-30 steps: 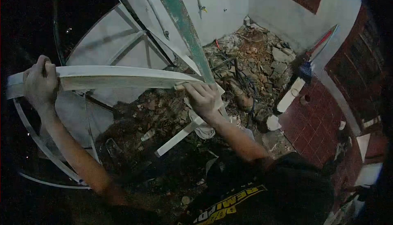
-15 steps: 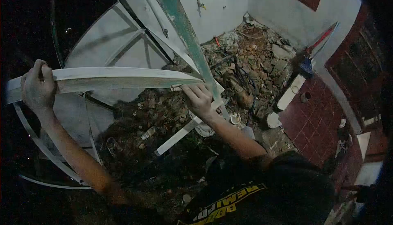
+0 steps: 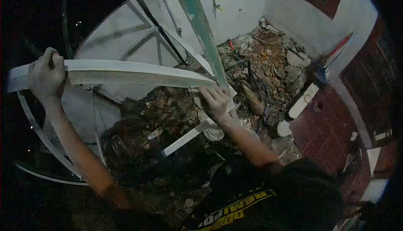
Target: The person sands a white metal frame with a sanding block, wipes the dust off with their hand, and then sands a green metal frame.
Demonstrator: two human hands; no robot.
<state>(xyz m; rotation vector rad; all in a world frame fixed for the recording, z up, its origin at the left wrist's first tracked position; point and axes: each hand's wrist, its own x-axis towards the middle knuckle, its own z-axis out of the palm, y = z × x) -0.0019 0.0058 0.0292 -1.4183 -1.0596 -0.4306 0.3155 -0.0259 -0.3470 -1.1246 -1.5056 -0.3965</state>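
A long white rectangular metal beam (image 3: 138, 72) runs across the view, its lower face greenish grey and dull. My left hand (image 3: 48, 75) is wrapped over the beam near its left end, thumb and fingers on top. At the right end, close to a green-painted post (image 3: 199, 25) with worn patches, my right hand (image 3: 215, 101) is closed against the beam's lower edge. A small pale piece (image 3: 193, 89) sticks out from its fingers; its kind is hard to make out. Below the right hand, a white bar (image 3: 182, 140) slants down to the left.
Rubble (image 3: 275, 63) and dark hoses cover the ground beyond. A clear bottle (image 3: 154, 133) lies in the dirt below the beam. A white panel (image 3: 113, 38) with metal struts stands behind. Red floor tiles (image 3: 323, 130) and a long pale block (image 3: 304, 101) are at right.
The whole view has shifted, so the scene sits farther right and slightly higher. Both hands keep about the same places on the beam.
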